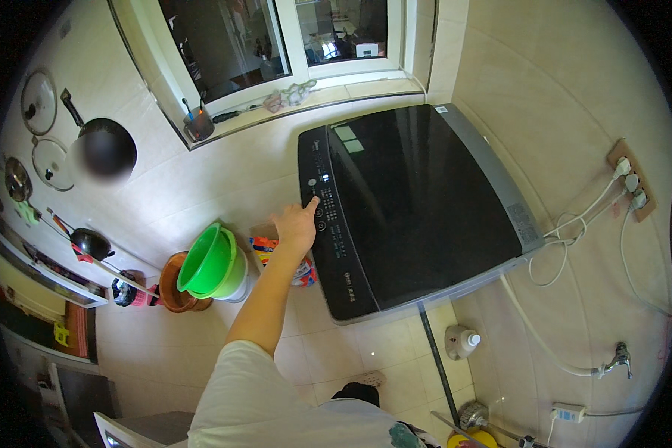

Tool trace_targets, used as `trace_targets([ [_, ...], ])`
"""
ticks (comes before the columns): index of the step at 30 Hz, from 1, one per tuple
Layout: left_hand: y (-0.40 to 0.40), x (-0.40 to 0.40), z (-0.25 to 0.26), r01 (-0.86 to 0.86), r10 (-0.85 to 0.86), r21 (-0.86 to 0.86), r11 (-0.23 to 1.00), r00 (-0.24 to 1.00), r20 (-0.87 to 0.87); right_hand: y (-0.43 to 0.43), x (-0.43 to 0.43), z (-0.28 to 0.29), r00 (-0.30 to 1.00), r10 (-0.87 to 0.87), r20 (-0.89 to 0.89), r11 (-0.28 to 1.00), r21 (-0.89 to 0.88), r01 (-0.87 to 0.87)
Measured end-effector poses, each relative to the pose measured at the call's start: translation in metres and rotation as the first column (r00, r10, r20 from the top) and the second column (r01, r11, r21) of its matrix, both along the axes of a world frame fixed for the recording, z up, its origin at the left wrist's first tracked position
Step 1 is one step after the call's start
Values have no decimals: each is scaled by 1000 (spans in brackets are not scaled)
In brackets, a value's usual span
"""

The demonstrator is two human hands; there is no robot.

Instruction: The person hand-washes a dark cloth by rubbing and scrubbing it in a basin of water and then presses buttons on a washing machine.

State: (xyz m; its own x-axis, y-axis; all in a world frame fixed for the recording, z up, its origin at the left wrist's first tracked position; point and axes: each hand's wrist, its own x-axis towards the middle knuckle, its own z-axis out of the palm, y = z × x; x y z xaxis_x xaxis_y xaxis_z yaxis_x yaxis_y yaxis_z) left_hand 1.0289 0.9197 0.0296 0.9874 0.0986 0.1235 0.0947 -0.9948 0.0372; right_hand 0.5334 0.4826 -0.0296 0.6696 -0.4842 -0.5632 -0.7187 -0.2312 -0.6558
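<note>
My left hand (pixel 297 228) reaches forward with its index finger extended onto the control panel (pixel 339 280) of a top-loading washing machine (pixel 495 168). The fingertip is at a button on the panel, and the other fingers look curled. Nothing is held in this hand. A small display (pixel 325 177) glows on the panel just above the finger. The machine's dark, glossy lid (pixel 425 207) is down and reflects light. My right hand is out of view.
Green basins (pixel 204 263) and a brown wooden tub (pixel 171 285) stand left of the machine, near colourful bags (pixel 302 274). Plugs fill a wall socket strip (pixel 633 180). A hose runs from a tap (pixel 620 358). A white bottle (pixel 463 341) and a drain hose (pixel 438 358) are on the floor.
</note>
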Motion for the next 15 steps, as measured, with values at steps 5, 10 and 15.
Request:
trace_targets([
  [5,-1,2,4,46,-44,81,996,999,-22,-9,3,-23,871,-474,-128,753,453,477],
  [10,5,-2,-12,24,-34,93,995,993,110,6,13,-11,994,-100,35,983,157,94],
  [15,-5,-17,-5,47,-47,-3,999,998,35,14,4,-8,972,-206,112,957,232,176],
])
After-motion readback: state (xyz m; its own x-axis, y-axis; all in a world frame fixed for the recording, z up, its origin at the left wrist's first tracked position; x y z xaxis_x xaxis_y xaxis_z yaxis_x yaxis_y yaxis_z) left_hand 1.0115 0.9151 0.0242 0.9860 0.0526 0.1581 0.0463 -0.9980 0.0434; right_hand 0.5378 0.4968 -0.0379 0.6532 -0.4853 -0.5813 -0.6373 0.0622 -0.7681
